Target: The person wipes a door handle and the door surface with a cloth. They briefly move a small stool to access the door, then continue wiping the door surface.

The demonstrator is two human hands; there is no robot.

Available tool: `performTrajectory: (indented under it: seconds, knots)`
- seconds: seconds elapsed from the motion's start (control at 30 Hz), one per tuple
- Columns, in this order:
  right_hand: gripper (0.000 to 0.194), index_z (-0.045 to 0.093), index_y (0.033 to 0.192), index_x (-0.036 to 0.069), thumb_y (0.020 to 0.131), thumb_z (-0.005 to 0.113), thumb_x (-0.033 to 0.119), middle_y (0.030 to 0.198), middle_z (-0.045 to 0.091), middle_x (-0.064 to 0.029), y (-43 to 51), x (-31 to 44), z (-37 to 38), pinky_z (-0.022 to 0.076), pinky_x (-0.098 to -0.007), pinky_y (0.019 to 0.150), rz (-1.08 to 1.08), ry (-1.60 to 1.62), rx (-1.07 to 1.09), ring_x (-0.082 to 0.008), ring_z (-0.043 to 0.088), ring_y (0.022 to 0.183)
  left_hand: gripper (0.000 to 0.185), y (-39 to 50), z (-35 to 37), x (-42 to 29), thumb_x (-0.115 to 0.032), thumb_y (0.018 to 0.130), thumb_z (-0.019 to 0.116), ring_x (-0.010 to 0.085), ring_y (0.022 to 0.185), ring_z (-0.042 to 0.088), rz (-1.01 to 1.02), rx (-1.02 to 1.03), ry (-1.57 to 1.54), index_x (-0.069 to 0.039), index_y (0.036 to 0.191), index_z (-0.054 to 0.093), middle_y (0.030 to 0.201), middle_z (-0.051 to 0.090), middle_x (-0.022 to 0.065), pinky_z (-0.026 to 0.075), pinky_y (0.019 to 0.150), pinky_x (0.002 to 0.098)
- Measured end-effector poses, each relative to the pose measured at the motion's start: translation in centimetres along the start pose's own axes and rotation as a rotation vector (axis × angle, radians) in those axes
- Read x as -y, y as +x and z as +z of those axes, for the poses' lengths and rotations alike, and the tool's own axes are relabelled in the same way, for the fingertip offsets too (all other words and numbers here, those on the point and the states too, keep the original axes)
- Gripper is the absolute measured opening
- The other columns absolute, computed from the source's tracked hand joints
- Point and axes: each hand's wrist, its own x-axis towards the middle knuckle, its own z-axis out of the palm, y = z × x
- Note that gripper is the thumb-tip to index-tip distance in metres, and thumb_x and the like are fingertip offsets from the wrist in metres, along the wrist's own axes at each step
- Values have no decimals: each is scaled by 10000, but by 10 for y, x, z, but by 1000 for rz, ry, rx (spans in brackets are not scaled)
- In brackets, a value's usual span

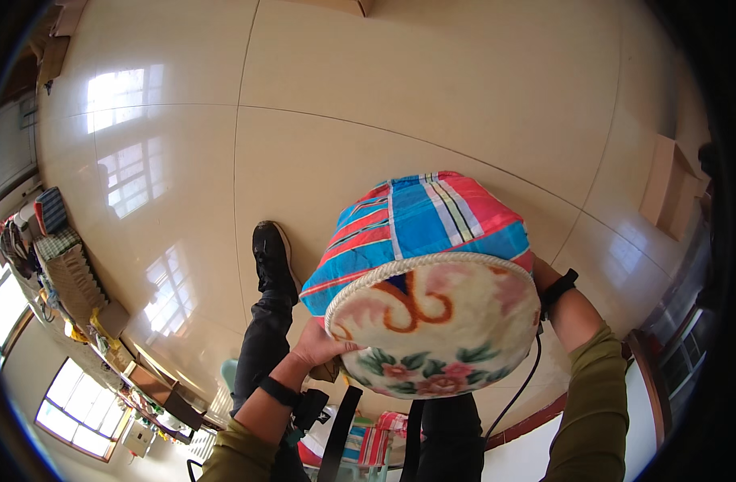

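Observation:
Before me is a round padded cushion or stool cover (431,301). Its cream plush face bears printed roses and brown scrolls, and a white braided cord (404,264) runs along its edge. Striped blue and red cloth (428,211) forms the gathered side, turned away from me. My left hand (321,344) grips the near left rim, thumb on the plush face and fingers mostly hidden beneath. On the right, my right hand (543,274) reaches behind the striped side; its fingers are hidden by the cloth, so its hold cannot be seen.
Glossy beige floor tiles (368,144) spread ahead. An open cardboard box (669,187) stands at the right. Along the left wall is a cluttered table (73,271). More striped cloth (368,444) lies below, behind the cushion. A black cable (518,394) hangs by my right arm.

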Motion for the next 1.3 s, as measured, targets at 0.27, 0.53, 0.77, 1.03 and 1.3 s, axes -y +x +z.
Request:
performTrajectory:
  seconds: [0.27, 0.53, 0.77, 1.03, 1.3]
  knots:
    - [644, 354, 1409, 23, 985, 312, 506, 1380, 454, -122, -5, 4, 57, 354, -311, 1050, -93, 145, -270, -220, 474, 1211, 702, -32, -30, 13, -95, 649, 835, 206, 1094, 561, -151, 0, -337, -27, 1262, 498, 1187, 596, 64, 453, 960, 346]
    - [621, 374, 1396, 33, 976, 358, 490, 1365, 469, -121, -86, 79, 128, 376, -318, 1030, -187, 47, -344, -210, 485, 1198, 706, -101, -45, -21, -154, 653, 855, 184, 1130, 535, 6, 102, -355, -16, 1253, 509, 1210, 585, 71, 436, 976, 348]
    - [606, 386, 1386, 32, 969, 378, 472, 1349, 480, -120, -124, 227, 268, 387, -318, 1014, -249, -120, -375, -207, 494, 1180, 646, -235, -114, -93, -232, 696, 829, 162, 1095, 551, 281, 105, -306, -32, 1242, 549, 1199, 604, 62, 428, 964, 320]
    - [589, 399, 1374, 30, 962, 401, 451, 1330, 492, -118, -107, 440, 541, 399, -318, 997, -366, -364, -246, -202, 504, 1160, 630, -376, -242, -160, -186, 693, 819, 168, 1097, 547, 477, 8, -354, -41, 1244, 548, 1196, 602, 58, 434, 958, 324]
    - [572, 412, 1362, 29, 955, 424, 431, 1312, 505, -116, -2, 604, 735, 410, -318, 979, -358, -531, -21, -198, 514, 1139, 643, -448, -439, -266, -138, 695, 814, 180, 1125, 532, 581, -222, -415, -44, 1263, 528, 1228, 580, 60, 434, 968, 343]
